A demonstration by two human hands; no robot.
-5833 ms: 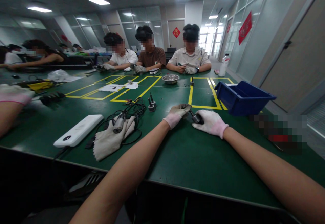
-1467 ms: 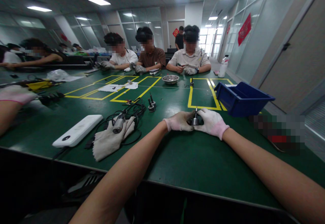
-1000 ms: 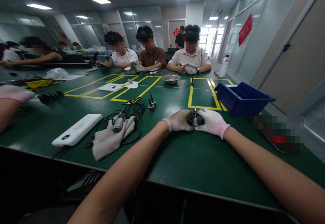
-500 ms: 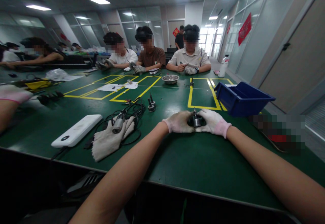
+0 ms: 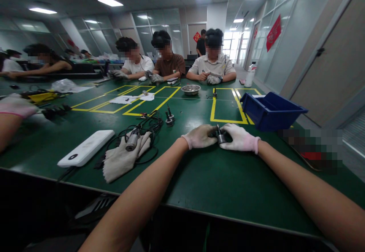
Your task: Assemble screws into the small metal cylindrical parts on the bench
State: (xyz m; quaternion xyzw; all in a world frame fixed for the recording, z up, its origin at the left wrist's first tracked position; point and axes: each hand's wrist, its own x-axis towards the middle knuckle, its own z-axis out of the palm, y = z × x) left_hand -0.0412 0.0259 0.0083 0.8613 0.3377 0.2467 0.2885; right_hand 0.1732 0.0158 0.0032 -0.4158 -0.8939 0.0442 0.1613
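Observation:
A dark metal part with a thin upright shaft (image 5: pixel 221 136) stands between my gloved hands on the green table (image 5: pixel 199 179). From its left side my left hand (image 5: pixel 201 136) reaches the part with curled fingers. My right hand (image 5: pixel 239 137) is wrapped round the part's right side, fingers closed on it. The shaft tilts slightly left. Two similar metal parts (image 5: pixel 169 120) stand upright further left. A silver motor-like tool (image 5: pixel 132 141) lies on a grey cloth glove (image 5: pixel 119 162) amid black cables.
A blue bin (image 5: pixel 275 111) is at the right, beyond my right hand. A steel bowl (image 5: pixel 191 89) sits near the far edge. A white power bank (image 5: pixel 86 148) lies left. Another person's gloved hand (image 5: pixel 17 105) is at the far left; several people sit opposite.
The metal part has tilted slightly, its shaft leaning left. My left hand's fingers have shifted a little around it, and the view has moved very slightly.

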